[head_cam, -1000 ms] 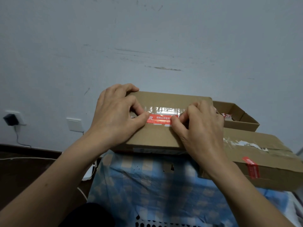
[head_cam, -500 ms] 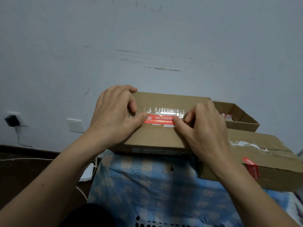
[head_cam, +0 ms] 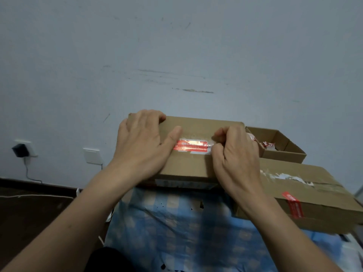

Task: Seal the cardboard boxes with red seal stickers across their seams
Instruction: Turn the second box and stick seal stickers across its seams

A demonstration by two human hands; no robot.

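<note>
A long cardboard box (head_cam: 198,127) lies across a blue checked cloth. A red seal sticker (head_cam: 191,146) sits on its top over a strip of clear tape. My left hand (head_cam: 143,142) rests on the box's left end, its fingers bent over the far edge and its thumb stretched toward the sticker's left end. My right hand (head_cam: 236,152) is at the sticker's right end with fingers curled, thumb and forefinger pinching there. A second closed box (head_cam: 318,193) at the right carries a red sticker (head_cam: 293,206) over its front edge.
A small open box (head_cam: 284,154) behind the right hand holds sticker scraps (head_cam: 268,144). The blue checked cloth (head_cam: 176,222) covers the surface under the boxes. A wall stands close behind, with a plugged socket (head_cam: 20,150) and a switch (head_cam: 92,156) at the lower left.
My left hand slid left off the sticker, so its fingers now hook the box's far edge. My right hand shifted right, and more of the red sticker lies uncovered.
</note>
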